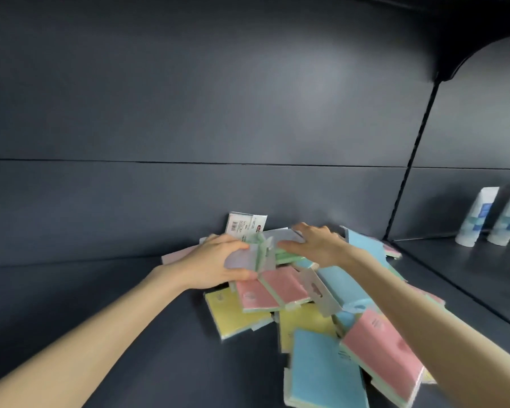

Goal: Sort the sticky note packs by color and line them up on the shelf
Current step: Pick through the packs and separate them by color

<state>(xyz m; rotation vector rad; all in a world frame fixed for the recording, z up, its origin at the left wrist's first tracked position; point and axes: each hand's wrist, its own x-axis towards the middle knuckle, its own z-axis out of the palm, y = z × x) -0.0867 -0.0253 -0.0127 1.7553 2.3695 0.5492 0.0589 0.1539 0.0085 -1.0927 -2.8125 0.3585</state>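
A loose heap of sticky note packs lies on the dark shelf [100,319]: pink packs [273,287], yellow packs [233,315], blue packs [324,369] and green ones. My left hand [215,262] grips a pack with a pale front and green edge [248,257] at the top of the heap. My right hand [315,241] holds another green pack [286,253] right beside it, fingers spread over its top. One pack [245,223] leans label-out against the back wall.
White tubes with blue checks [477,220] stand on the neighbouring shelf bay at the right, beyond a dark upright divider [407,169]. The dark back panel [189,128] rises just behind the heap. Bare shelf surface lies left of the heap.
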